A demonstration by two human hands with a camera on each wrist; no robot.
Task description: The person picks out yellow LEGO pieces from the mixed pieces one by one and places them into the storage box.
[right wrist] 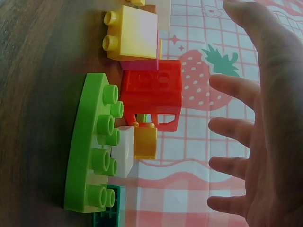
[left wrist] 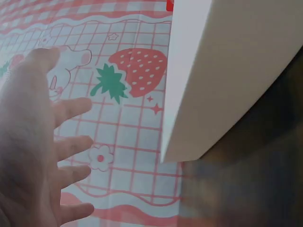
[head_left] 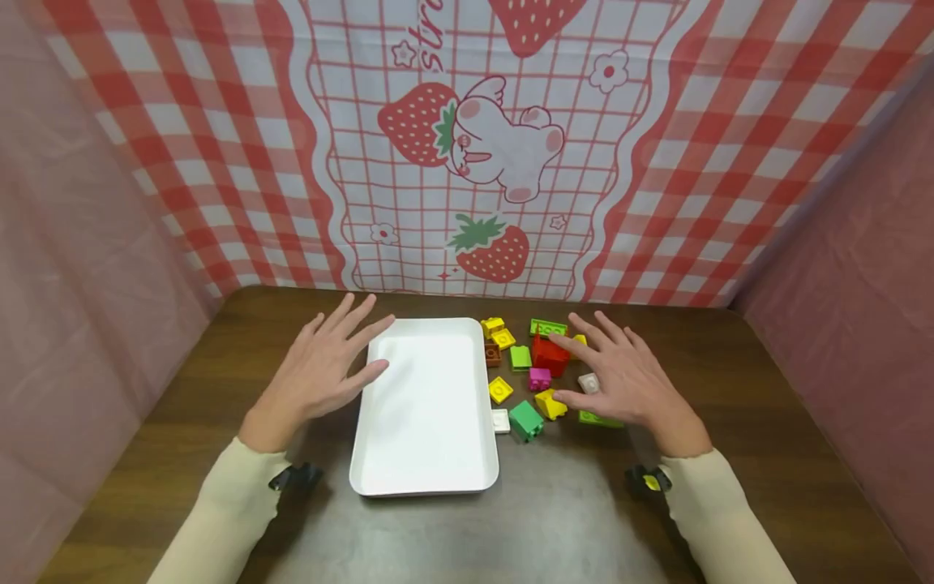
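Observation:
My left hand (head_left: 324,365) hovers with spread fingers over the left rim of a white tray (head_left: 430,405) and holds nothing. In the left wrist view the tray's side wall (left wrist: 227,85) rises to the right of that hand. My right hand (head_left: 620,373), fingers also spread, is above the right part of a group of toy building bricks. Nearest to it are a red brick (head_left: 549,357), a yellow brick (head_left: 551,403), a white brick (head_left: 589,383) and a lime green brick (right wrist: 87,146) with studs. A magenta brick (head_left: 539,379) and a green brick (head_left: 526,421) lie close by.
Along the tray's right side lie more bricks, among them a brown one (head_left: 492,354), a lime one (head_left: 520,358) and a yellow one (head_left: 500,389). Behind the brown table (head_left: 737,389) hangs a strawberry-print cloth (head_left: 467,186). Pink curtains (head_left: 854,243) flank both sides.

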